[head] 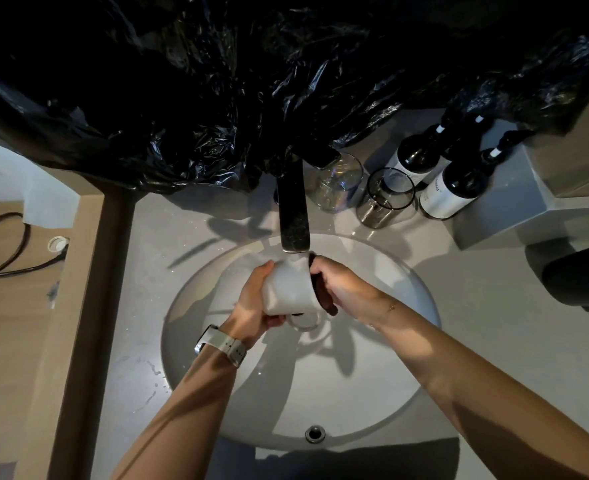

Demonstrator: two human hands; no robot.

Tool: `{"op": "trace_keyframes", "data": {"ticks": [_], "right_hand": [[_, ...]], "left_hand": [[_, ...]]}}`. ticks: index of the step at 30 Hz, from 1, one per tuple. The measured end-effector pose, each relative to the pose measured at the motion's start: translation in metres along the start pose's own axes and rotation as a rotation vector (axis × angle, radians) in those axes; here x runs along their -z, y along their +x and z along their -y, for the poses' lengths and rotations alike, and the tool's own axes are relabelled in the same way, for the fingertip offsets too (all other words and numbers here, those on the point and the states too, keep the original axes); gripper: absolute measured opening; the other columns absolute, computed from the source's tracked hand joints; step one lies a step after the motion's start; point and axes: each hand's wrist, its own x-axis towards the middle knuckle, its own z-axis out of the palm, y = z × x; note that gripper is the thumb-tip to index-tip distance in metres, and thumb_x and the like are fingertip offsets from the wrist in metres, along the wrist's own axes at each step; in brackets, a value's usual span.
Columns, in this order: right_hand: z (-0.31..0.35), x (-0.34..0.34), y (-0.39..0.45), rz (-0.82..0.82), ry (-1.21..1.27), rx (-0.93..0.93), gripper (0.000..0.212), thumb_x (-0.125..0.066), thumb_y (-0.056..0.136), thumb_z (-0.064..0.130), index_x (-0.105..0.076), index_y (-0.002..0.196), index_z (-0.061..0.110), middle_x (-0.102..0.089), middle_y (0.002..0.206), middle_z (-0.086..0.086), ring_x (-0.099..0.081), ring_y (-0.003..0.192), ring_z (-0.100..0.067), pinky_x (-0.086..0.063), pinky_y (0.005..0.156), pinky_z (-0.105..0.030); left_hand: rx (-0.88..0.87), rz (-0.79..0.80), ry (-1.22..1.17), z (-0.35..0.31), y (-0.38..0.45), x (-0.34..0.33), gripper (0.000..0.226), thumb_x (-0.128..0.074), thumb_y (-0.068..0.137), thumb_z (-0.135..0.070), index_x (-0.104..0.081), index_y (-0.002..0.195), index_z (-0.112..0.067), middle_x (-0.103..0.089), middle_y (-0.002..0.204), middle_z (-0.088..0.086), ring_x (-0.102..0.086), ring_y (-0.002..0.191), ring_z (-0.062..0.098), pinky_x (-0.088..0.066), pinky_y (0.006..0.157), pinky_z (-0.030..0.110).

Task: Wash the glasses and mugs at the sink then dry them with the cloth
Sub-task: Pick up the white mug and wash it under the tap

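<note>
A white mug [288, 289] with a dark inside lies on its side under the spout of the dark tap [293, 209], over the round white sink [372, 393]. My left hand [253, 304] grips the mug's base and left side. My right hand [341, 287] is at its rim, with fingers reaching into the dark opening. The mug's handle points down toward me. Behind the sink on the right stand a clear glass [338, 183] and a dark-rimmed glass [385, 199]. No cloth is in view.
Two dark bottles with white labels [447, 188] stand behind the glasses. Black plastic sheeting [251, 81] covers the wall above the tap. A dark round object [580, 278] sits at the right edge. A wooden surface with a black cable [12, 251] lies left.
</note>
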Motion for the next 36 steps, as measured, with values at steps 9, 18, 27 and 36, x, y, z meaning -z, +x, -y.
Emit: {"op": "trace_keyframes", "data": {"ticks": [9,18,27,36], "right_hand": [[-0.017,0.000,0.026,0.159,0.398,-0.156,0.058,-0.034,0.087,0.035,-0.059,0.128,0.003,-0.062,0.124,-0.024,-0.059,0.110,-0.034,-0.044,0.100,-0.046],[-0.038,0.017,0.001,0.395,0.401,0.135,0.041,-0.051,0.075,-0.013,-0.058,0.116,-0.013,-0.063,0.108,-0.023,-0.061,0.105,-0.033,-0.050,0.091,-0.032],[-0.038,0.008,-0.001,0.007,-0.150,0.372,0.031,-0.084,0.076,0.023,-0.066,0.088,0.001,-0.071,0.089,-0.017,-0.069,0.086,-0.029,-0.054,0.085,-0.040],[-0.017,-0.006,0.007,0.072,0.363,0.171,0.018,-0.065,0.091,0.027,-0.075,0.098,0.013,-0.071,0.099,-0.013,-0.069,0.091,-0.023,-0.052,0.082,-0.035]], "left_hand": [[-0.007,-0.096,0.121,-0.001,0.006,0.004,0.040,-0.041,0.099,-0.050,-0.062,0.094,-0.017,-0.057,0.055,-0.003,-0.044,0.043,0.012,-0.028,0.047,0.022],[0.102,-0.088,0.090,0.000,0.001,0.005,0.053,-0.055,0.080,-0.067,-0.066,0.093,-0.017,-0.061,0.072,0.007,-0.052,0.058,0.020,-0.031,0.054,0.026],[-0.001,-0.009,0.112,-0.005,-0.021,-0.009,0.055,-0.035,0.097,-0.059,-0.060,0.088,-0.011,-0.053,0.053,0.003,-0.042,0.040,0.014,-0.026,0.040,0.019],[-0.555,-0.203,0.579,-0.014,-0.031,-0.009,0.034,-0.046,0.087,-0.065,-0.049,0.100,-0.034,-0.067,0.091,-0.005,-0.066,0.085,0.014,-0.052,0.068,0.029]]}}
